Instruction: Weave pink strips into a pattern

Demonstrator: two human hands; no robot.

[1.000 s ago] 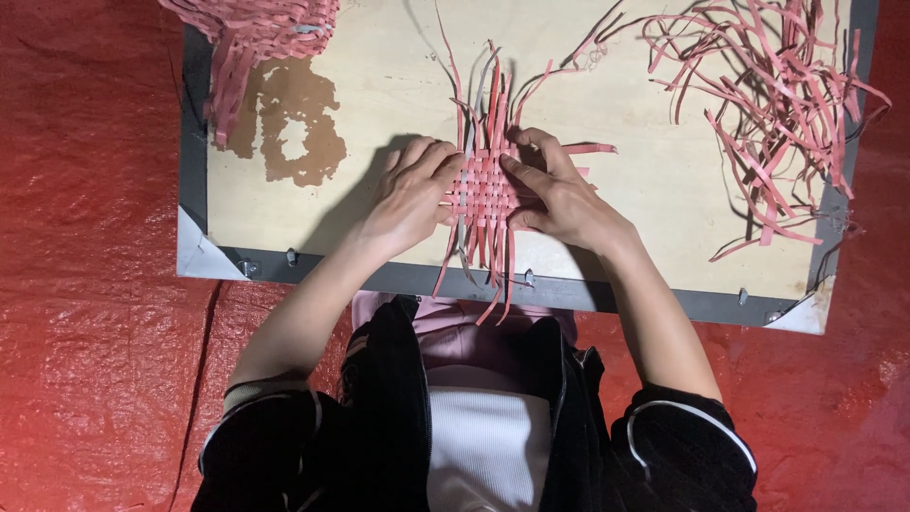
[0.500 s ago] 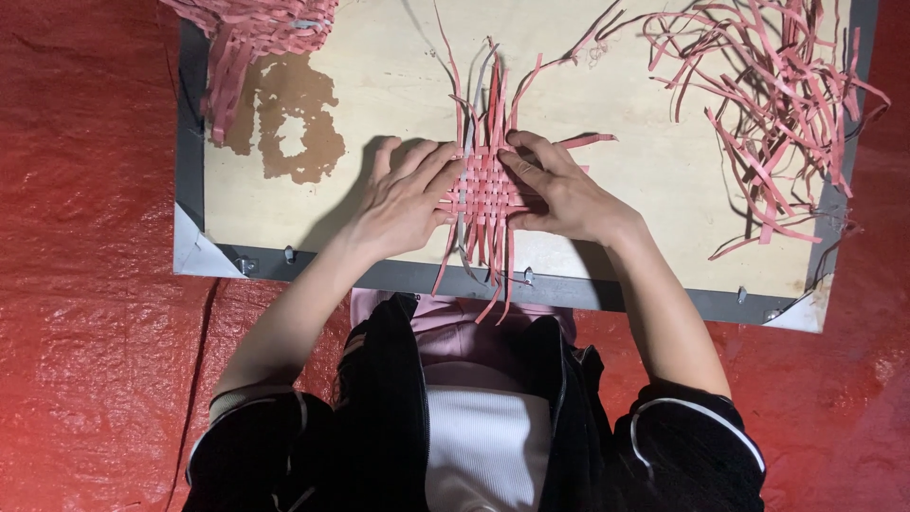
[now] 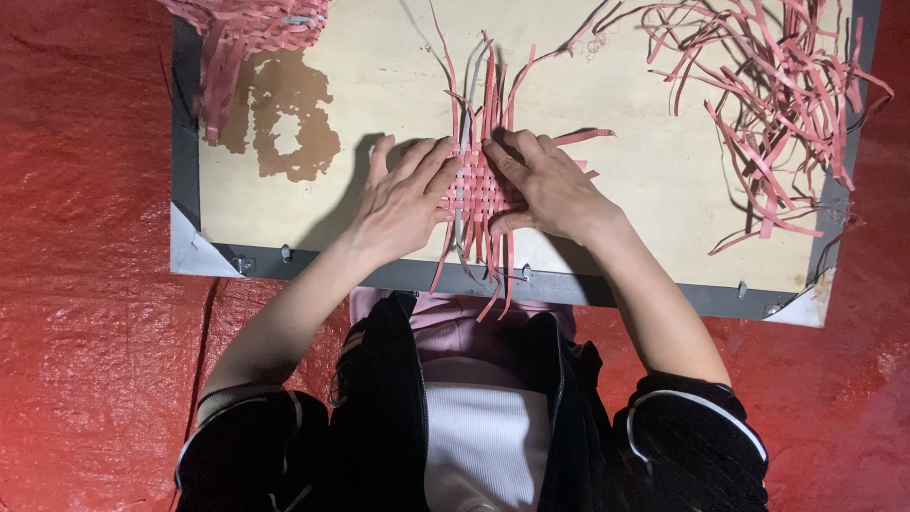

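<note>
A small woven mat of pink strips [image 3: 477, 190] lies on a pale wooden board [image 3: 645, 180], with loose strip ends fanning up and down from it. My left hand [image 3: 403, 201] lies flat on the mat's left side, fingers spread and pressing on the strips. My right hand [image 3: 545, 188] rests on the mat's right side, its fingers bent over the weave and its thumb under the edge. Whether either hand pinches a single strip is hidden by the fingers.
A loose heap of pink strips [image 3: 768, 95] sits at the board's right. Another woven pink piece [image 3: 248, 28] lies at the top left, next to a brown stain [image 3: 289, 114]. The board has a dark frame [image 3: 616, 289] and rests on a red tarp [image 3: 85, 284].
Both hands shifted slightly on the mat, fingers pressing and adjusting the strips. The mat stays in the same place.
</note>
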